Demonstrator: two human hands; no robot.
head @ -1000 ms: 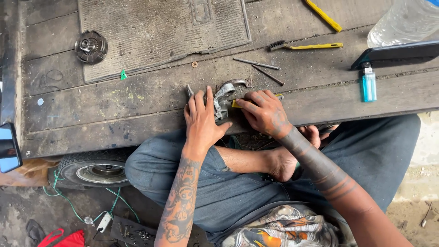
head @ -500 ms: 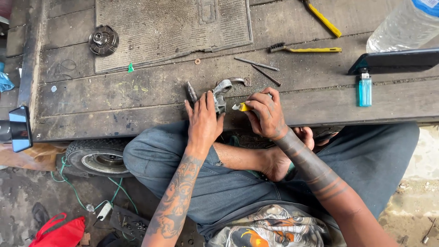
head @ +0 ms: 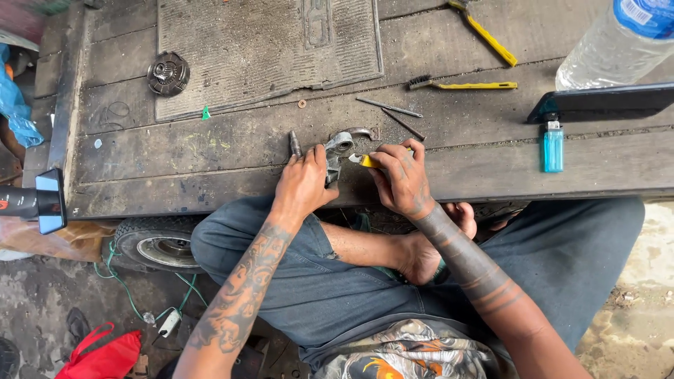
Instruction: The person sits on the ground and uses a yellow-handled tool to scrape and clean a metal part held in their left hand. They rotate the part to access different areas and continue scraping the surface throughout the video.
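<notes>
My left hand (head: 303,184) presses down on a curved grey metal part (head: 340,144) that lies on the dark wooden platform (head: 210,151), fingers over its near end. My right hand (head: 402,177) grips a small yellow-handled utility knife (head: 368,161), its blade tip against the metal part. A short dark metal pin (head: 295,143) lies just left of the part, beside my left fingers. Both forearms reach over my crossed legs in grey trousers.
A ribbed rubber mat (head: 267,49) lies at the back, a round metal gear disc (head: 168,73) to its left. Two thin rods (head: 390,108), a yellow wire brush (head: 463,85), a blue lighter (head: 552,146), a black phone (head: 604,102) and a plastic bottle (head: 618,42) sit right. A small wheel (head: 158,244) lies below.
The view has shifted slightly, so the platform sits more to the right in the frame. Both hands stay on the metal part, the knife still at its edge.
</notes>
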